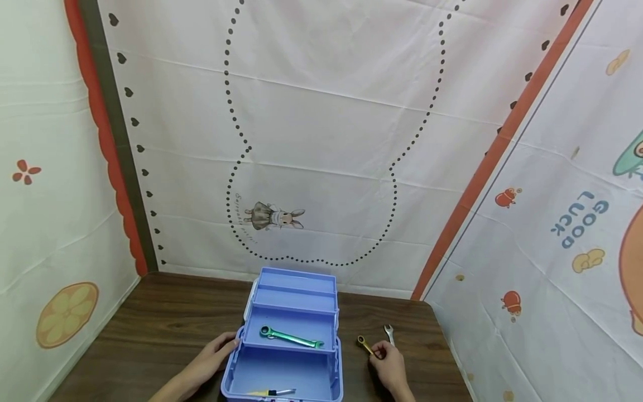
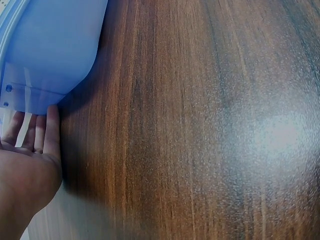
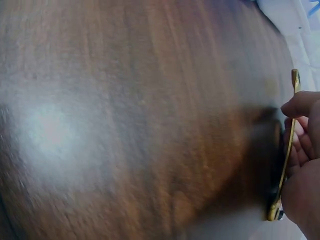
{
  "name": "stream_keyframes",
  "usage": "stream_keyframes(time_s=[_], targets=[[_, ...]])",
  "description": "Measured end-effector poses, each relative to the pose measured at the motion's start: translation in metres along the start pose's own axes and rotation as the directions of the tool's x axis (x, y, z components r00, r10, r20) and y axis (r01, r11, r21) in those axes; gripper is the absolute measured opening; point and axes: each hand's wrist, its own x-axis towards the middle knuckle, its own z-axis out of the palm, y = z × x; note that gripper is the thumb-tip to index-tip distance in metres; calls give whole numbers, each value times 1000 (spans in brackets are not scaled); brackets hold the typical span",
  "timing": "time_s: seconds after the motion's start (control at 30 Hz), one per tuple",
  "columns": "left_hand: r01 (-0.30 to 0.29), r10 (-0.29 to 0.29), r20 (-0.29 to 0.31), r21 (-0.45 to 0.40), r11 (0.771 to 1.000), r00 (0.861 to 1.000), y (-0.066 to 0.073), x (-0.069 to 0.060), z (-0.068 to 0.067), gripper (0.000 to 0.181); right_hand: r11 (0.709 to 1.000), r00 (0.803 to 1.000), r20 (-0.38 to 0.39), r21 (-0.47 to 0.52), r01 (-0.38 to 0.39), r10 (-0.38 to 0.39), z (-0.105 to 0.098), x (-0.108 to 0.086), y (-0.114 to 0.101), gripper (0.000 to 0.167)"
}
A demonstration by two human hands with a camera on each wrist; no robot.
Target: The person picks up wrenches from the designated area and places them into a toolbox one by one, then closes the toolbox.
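While right hand (image 1: 390,369) pinches gold wrench (image 1: 366,347), long axis slants, ring end forward-left, left hand (image 1: 217,352) uncurled

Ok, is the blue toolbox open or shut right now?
The toolbox is open: its trays stand spread out uncovered in the head view, and a green wrench lies in the lower one.
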Motion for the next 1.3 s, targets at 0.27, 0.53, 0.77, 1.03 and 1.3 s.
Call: stream_keyframes(time_s=[0.27, 0.53, 0.77, 1.03, 1.3], targets=[[5, -5, 3, -9, 1000, 1000, -1, 2, 1, 73, 1000, 999, 50, -8, 22, -22, -7, 2, 1, 21], [23, -23, -10, -4, 1000, 1000, 0, 2, 2, 76, 1000, 997, 78, 3, 26, -26, -8, 3, -7, 21], [26, -26, -2, -3, 1000, 1000, 3, 1, 1, 78, 996, 994, 71, 36, 84, -86, -11, 8, -26, 21], [24, -25, -3, -6, 1000, 1000, 4, 1, 1, 78, 992, 992, 94, 97, 76, -85, -16, 16, -55, 16], [21, -21, 2, 1, 1000, 1000, 4, 0, 1, 77, 975, 986, 103, 192, 111, -132, -21, 23, -84, 14]])
